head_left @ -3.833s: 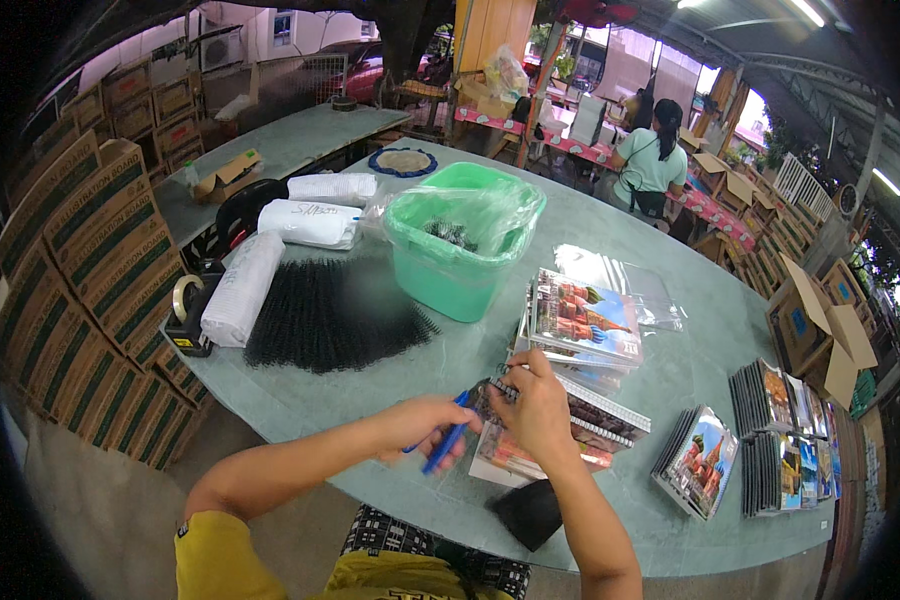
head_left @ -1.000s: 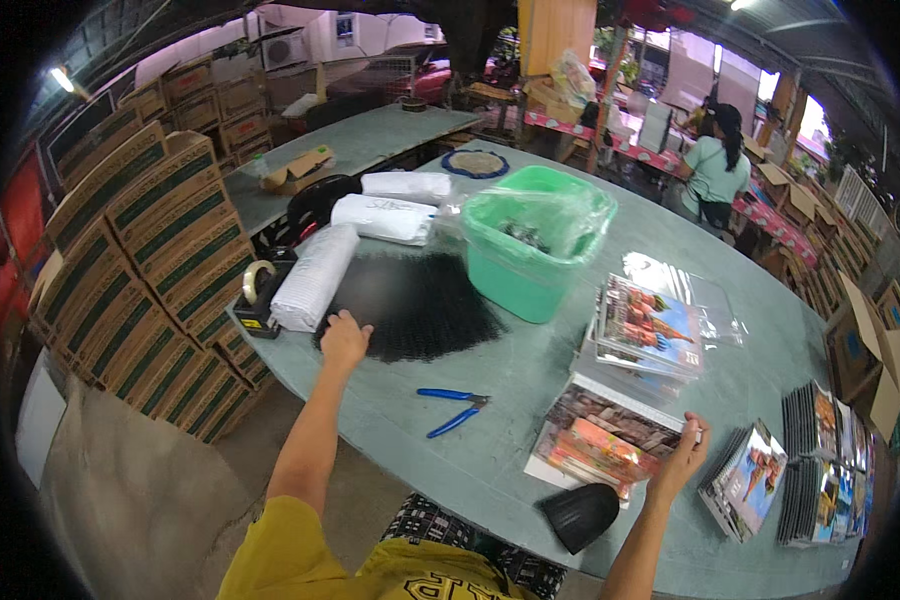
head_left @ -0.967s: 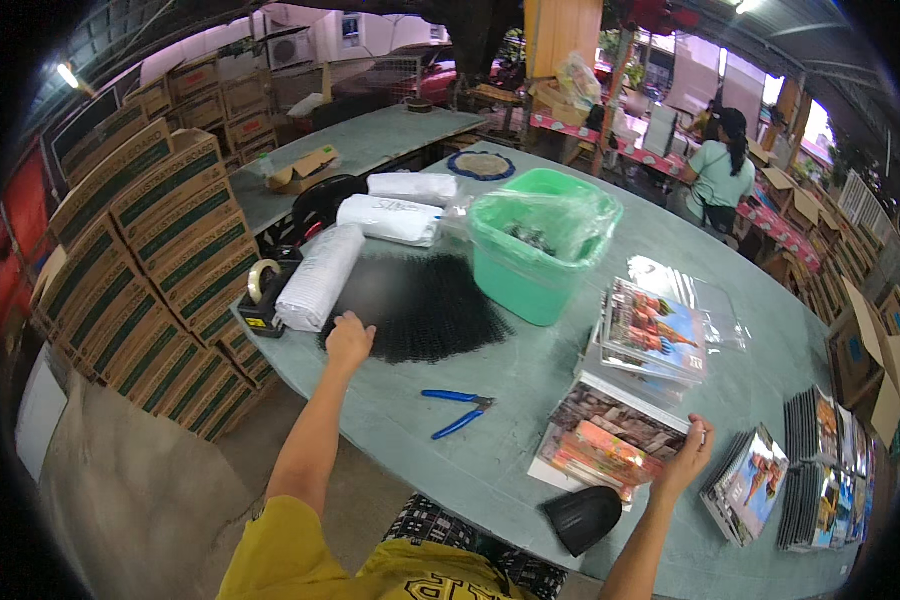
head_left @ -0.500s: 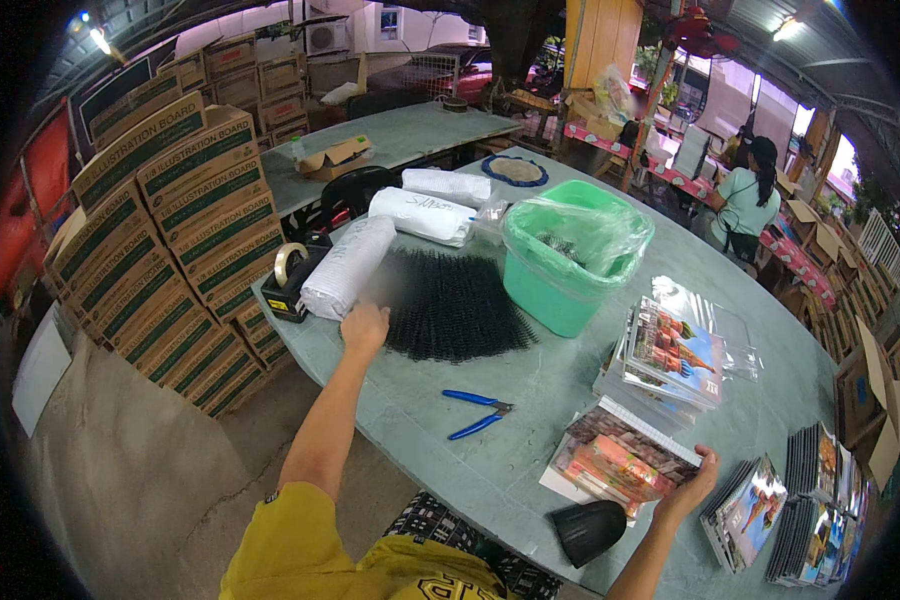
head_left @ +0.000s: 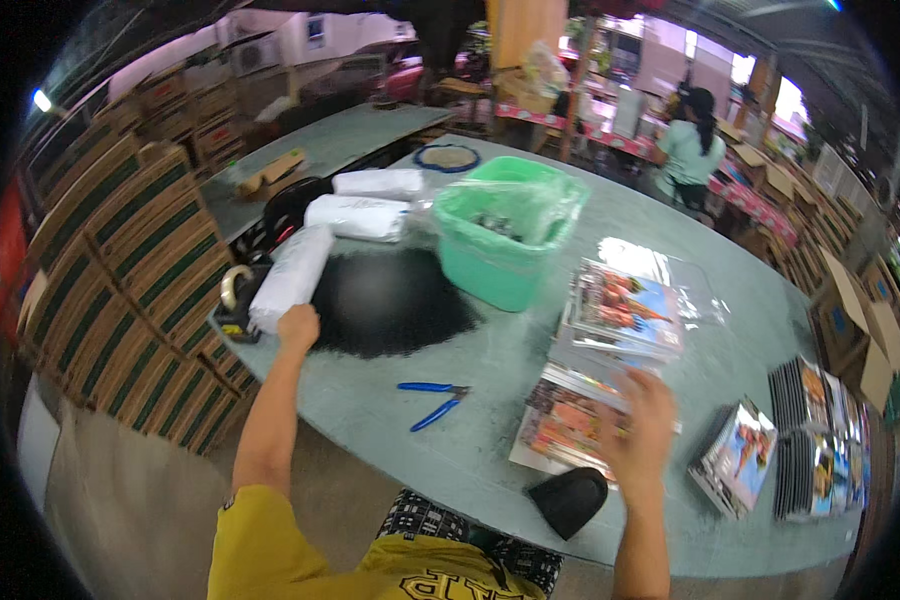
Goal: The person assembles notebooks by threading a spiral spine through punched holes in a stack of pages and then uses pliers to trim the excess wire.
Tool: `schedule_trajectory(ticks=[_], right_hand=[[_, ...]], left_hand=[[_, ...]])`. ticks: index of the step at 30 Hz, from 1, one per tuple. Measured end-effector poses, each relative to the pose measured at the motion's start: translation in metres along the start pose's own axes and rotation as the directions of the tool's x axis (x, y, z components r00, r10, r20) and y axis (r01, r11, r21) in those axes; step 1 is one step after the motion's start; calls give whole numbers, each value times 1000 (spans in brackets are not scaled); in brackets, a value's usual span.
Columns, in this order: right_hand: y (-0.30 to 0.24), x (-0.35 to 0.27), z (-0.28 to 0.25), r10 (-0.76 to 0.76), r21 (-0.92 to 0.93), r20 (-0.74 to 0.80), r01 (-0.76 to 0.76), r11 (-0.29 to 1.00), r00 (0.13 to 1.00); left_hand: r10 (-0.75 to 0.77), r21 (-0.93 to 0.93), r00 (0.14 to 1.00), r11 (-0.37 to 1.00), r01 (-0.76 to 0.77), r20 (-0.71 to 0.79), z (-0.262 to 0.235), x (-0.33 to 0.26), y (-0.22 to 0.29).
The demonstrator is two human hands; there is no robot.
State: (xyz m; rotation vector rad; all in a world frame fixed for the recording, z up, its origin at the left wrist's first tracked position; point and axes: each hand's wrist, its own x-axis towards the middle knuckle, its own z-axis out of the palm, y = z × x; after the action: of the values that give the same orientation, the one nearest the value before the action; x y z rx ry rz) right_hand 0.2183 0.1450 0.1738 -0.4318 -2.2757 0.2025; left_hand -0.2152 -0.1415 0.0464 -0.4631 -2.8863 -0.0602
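Left hand had its fingers curled on the white roll mid-left, right hand hovered open over the packets; roll could've rolled off the surface edge.

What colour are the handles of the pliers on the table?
Blue. The pliers lie on the grey-green table, clear in the head view.

head camera looks down at the table.
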Motion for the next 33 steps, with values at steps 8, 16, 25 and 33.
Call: schedule_trajectory(ticks=[8,16,25,33], right_hand=[[0,-1,45,-50,-16,189,54,998,981],[8,-28,45,-300,-88,64,305,948,952],[11,-37,57,-356,-192,-39,343,920,934],[17,-33,61,-386,-229,-112,354,907,916]], left_hand=[[-23,-103,998,995,17,-58,-8,2,4],[-123,-397,940,918,-13,-317,-29,17,2],[-36,-573,946,803,-165,-322,-37,3,21],[-185,-879,859,104,-466,-477,-150,-10,83]])
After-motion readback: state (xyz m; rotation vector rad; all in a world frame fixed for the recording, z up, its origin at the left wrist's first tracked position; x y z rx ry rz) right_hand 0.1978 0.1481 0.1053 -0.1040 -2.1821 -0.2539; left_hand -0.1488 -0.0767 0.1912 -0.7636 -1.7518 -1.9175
